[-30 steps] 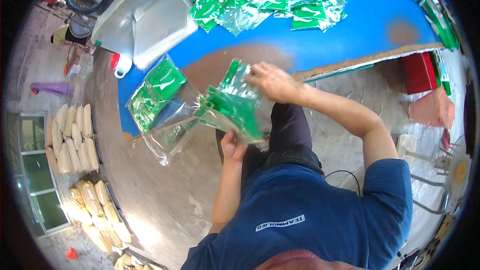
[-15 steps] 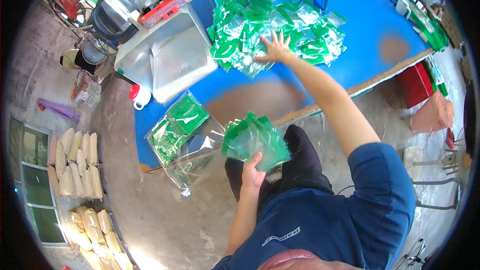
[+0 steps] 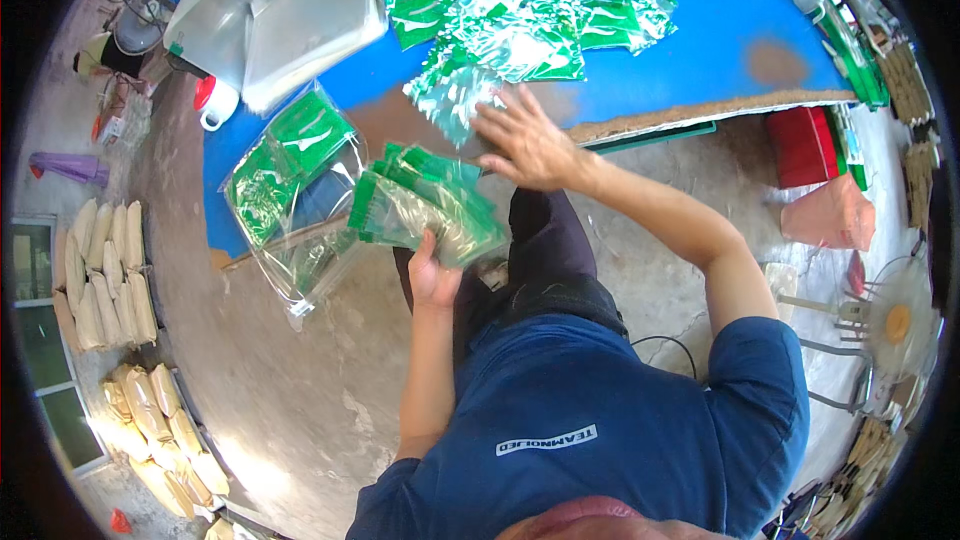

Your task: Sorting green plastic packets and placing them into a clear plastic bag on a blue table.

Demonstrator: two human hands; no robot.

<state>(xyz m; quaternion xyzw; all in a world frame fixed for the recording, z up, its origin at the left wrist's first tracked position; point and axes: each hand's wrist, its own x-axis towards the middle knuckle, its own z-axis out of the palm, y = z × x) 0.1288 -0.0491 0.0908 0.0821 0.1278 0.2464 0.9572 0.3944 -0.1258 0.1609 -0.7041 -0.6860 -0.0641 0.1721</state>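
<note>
My left hand [image 3: 434, 278] grips the lower edge of a fanned stack of green-and-clear plastic packets [image 3: 425, 205], with the thumb on top. Close by to the right, my right hand [image 3: 527, 143] lies palm down with its fingers stretched out. Its fingertips touch or hover over a clear packet [image 3: 452, 105] at the near end of a large pile of similar packets [image 3: 510, 10]; contact is hard to tell. Left of the stack, a big clear plastic bag [image 3: 318, 265] holding green packets [image 3: 305, 140] lies partly over the table's edge.
The blue table [image 3: 715, 50] has a worn near edge. On it stand a metal tray [image 3: 215, 25] and a red-lidded white mug [image 3: 215, 103]. A red box [image 3: 802, 145] and a pink bin [image 3: 830, 215] are on the right, beside a fan [image 3: 897, 322]. Wrapped bundles [image 3: 105, 275] stack at left.
My right hand has come back from the pile toward me, and packets now reach nearer the table's front edge. My left hand still holds the stack. The whole view has shifted.
</note>
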